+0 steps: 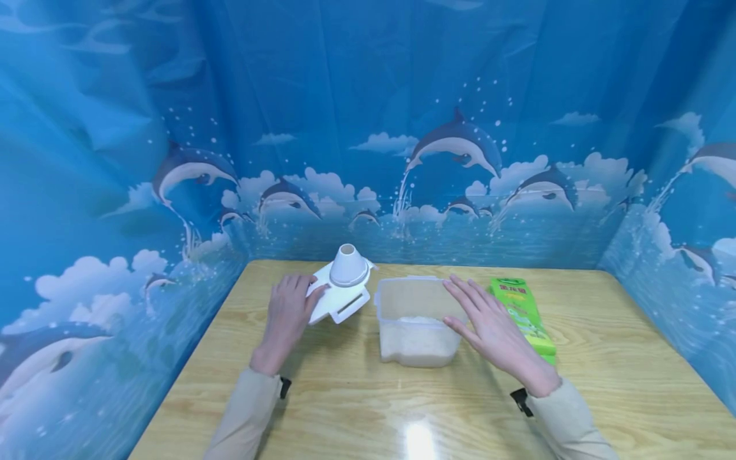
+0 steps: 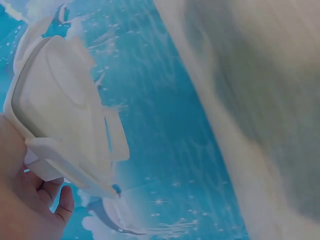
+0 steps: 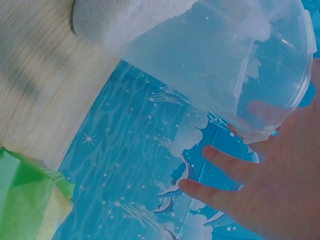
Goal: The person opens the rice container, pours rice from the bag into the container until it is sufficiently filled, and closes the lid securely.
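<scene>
My left hand grips the edge of a white plastic lid, thumb on top, holding it above the table. On the lid stands a white cone-shaped piece with an opening at its top. In the left wrist view the lid's side flaps stick out. A clear plastic container stands upright without its lid on, partly filled with a white substance. My right hand is at its right side, fingers spread and fairly straight, fingertips right at the rim.
A green and yellow packet lies on the table right of the container, partly behind my right hand. The wooden table meets a blue dolphin-print curtain at the back and sides.
</scene>
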Demonstrator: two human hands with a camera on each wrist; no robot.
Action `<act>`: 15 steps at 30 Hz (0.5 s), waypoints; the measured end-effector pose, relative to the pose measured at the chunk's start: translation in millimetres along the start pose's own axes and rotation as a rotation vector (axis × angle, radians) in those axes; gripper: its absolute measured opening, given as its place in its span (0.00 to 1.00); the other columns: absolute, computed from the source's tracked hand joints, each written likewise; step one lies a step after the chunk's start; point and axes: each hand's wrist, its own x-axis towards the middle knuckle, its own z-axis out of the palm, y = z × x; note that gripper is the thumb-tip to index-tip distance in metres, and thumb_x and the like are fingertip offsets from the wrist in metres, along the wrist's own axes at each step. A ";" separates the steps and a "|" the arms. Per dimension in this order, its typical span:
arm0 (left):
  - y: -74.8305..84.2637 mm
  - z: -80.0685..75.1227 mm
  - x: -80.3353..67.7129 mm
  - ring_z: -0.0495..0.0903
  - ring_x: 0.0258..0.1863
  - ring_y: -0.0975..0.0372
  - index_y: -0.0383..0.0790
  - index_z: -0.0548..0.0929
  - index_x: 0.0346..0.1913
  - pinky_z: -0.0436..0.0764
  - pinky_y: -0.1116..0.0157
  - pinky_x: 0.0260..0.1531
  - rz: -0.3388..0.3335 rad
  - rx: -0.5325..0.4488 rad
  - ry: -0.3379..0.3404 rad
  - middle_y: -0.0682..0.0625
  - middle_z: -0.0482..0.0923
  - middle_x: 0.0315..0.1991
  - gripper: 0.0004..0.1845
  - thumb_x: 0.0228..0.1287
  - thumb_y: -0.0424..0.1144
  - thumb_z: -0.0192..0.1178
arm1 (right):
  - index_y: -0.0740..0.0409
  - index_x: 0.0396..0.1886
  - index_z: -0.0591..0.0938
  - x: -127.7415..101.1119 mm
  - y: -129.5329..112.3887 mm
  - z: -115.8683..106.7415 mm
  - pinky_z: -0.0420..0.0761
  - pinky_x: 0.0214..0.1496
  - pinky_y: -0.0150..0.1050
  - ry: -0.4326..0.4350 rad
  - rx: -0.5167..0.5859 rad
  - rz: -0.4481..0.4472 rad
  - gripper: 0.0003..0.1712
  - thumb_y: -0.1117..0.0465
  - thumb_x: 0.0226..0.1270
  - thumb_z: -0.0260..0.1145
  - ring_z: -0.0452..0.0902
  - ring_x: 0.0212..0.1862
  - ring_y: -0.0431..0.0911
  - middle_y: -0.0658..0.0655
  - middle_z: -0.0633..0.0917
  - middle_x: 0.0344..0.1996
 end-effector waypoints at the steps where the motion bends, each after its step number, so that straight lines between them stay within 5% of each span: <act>1: 1.1 -1.4 2.0 0.79 0.40 0.47 0.33 0.83 0.43 0.74 0.51 0.34 0.009 -0.004 0.011 0.41 0.82 0.38 0.15 0.67 0.44 0.68 | 0.50 0.82 0.57 0.0 0.1 0.0 0.50 0.76 0.69 0.001 0.000 -0.001 0.40 0.42 0.79 0.55 0.49 0.79 0.63 0.57 0.55 0.81; 5: 7.8 -8.4 10.8 0.79 0.40 0.47 0.34 0.83 0.44 0.74 0.52 0.35 0.030 -0.016 0.025 0.41 0.83 0.38 0.16 0.67 0.45 0.67 | 0.50 0.82 0.57 0.0 0.2 0.4 0.51 0.76 0.69 0.002 0.003 -0.003 0.39 0.42 0.79 0.55 0.49 0.79 0.63 0.57 0.55 0.81; 15: 22.2 -22.9 29.5 0.75 0.38 0.51 0.35 0.83 0.47 0.74 0.54 0.36 0.043 0.010 -0.058 0.43 0.80 0.38 0.16 0.71 0.47 0.64 | 0.50 0.82 0.56 0.0 0.9 -0.3 0.50 0.77 0.66 -0.008 0.007 0.000 0.40 0.42 0.79 0.54 0.49 0.79 0.62 0.57 0.54 0.81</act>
